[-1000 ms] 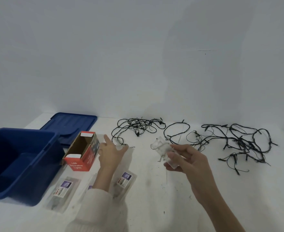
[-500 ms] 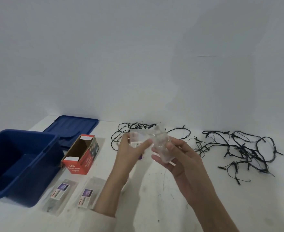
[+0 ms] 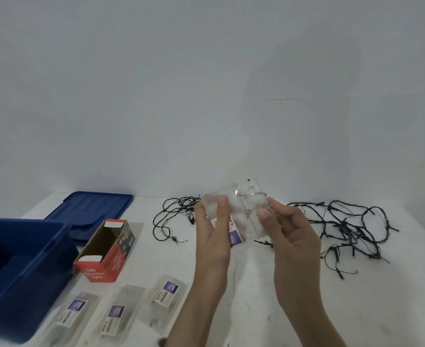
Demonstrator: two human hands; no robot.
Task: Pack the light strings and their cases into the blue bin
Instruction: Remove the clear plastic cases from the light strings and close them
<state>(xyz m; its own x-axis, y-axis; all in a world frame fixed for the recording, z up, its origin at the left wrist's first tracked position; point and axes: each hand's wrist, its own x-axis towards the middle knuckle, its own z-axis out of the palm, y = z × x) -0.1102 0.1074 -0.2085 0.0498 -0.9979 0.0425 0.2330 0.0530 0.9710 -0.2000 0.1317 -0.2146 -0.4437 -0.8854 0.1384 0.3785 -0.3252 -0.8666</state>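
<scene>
**Progress:** early, by judgement. In the open blue plastic bin, at the far left of the white desk, nothing packed shows in the part of the interior in view. Its flat blue lid lies off, behind it.

**Left to pack:**
- three clear flat plastic cases with purple-and-red labels, in a row near the desk's front edge
- an open red cardboard box, on its side just beside the bin
- a small tangle of black light string, mid-desk
- a larger black tangle, at right

**Item in hand:** a fourth clear plastic case, glossy, label low on it, held above mid-desk. The left grip pinches one end, thumb in front. The right grip pinches the other end, where fine pale wire shows. Whether the wire is inside the case cannot be told.
</scene>
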